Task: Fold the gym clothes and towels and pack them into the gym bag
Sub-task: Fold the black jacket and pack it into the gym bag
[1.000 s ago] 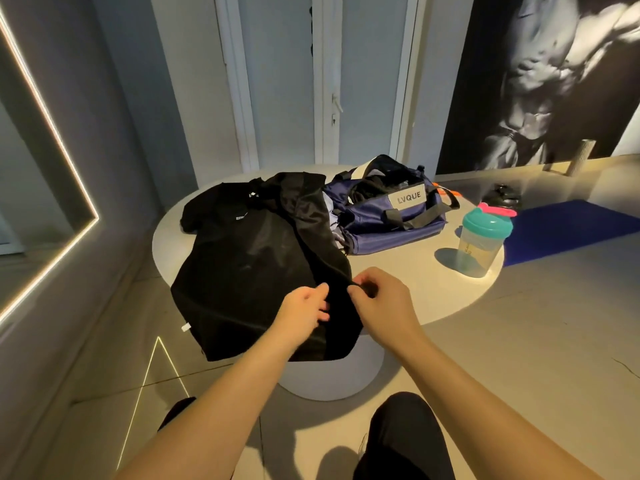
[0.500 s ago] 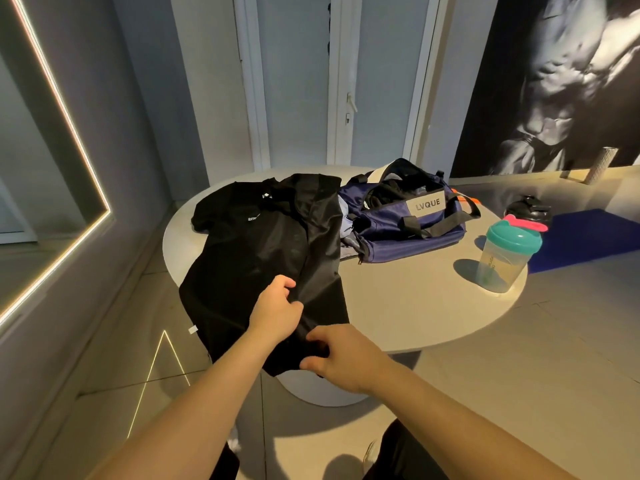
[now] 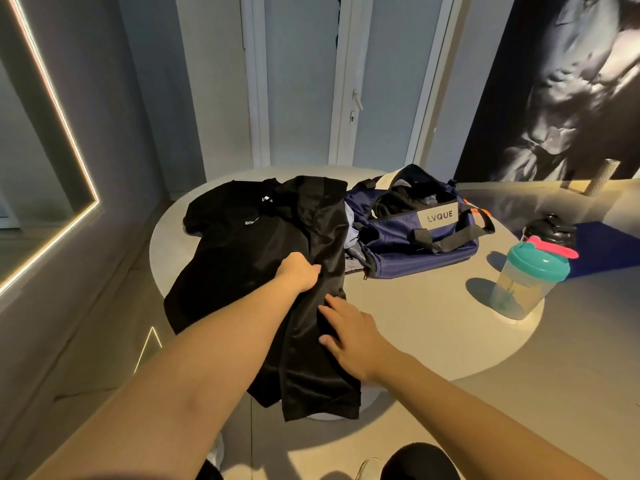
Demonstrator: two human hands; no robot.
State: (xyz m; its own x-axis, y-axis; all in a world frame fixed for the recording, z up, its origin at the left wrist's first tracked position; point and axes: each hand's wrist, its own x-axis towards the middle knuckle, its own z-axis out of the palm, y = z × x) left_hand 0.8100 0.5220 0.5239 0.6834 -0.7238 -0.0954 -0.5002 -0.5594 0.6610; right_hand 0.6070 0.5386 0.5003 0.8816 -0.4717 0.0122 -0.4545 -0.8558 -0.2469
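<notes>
A round pale worktop (image 3: 433,327) stands on a thick central pedestal over a floor (image 3: 571,393) of large light tiles. Behind it is a white-framed door (image 3: 377,81) with a handle, set in bluish-grey walls. On the left wall a recessed panel is edged by a bright light strip (image 3: 65,123), and a thin lit triangle (image 3: 147,351) shows on the floor below. At the right hangs a large dark mural (image 3: 561,88) of a muscular torso. A blue mat (image 3: 606,247) lies on the floor beyond the worktop. Warm light falls across the tiles and casts shadows.
</notes>
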